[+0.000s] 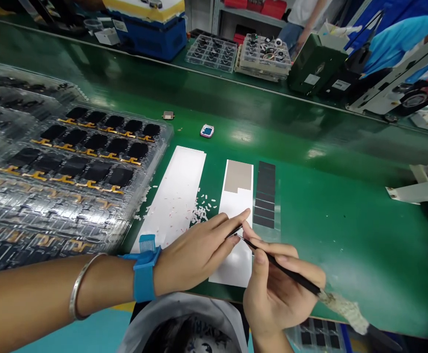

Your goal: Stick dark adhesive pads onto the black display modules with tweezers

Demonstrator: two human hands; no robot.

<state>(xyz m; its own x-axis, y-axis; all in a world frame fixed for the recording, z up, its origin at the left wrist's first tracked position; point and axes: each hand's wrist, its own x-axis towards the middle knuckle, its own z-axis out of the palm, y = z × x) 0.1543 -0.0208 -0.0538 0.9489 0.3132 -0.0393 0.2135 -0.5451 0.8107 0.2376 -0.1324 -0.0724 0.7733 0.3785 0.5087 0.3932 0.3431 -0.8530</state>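
My left hand [195, 252], with a blue wrist strap [145, 274] at its wrist, pinches a small dark piece [233, 231] between thumb and fingers. Black tweezers [297, 275] lie in my right hand [278, 294], their rear end wrapped in pale tape. The tweezer tip meets the dark piece at my left fingertips; whether it grips it I cannot tell. Both hands are over a white sheet [232, 269] bearing a grey-beige patch [238, 175]. Just right of that sheet is a clear strip with black rectangular stickers [265, 189].
Clear trays of black screens with orange flex cables [96, 142] fill the left. White scraps [200, 212] lie beside another white sheet [179, 181]. A small square part [207, 131] sits farther back. A blue bin [151, 39] and parts trays [212, 51] stand behind, with people beyond.
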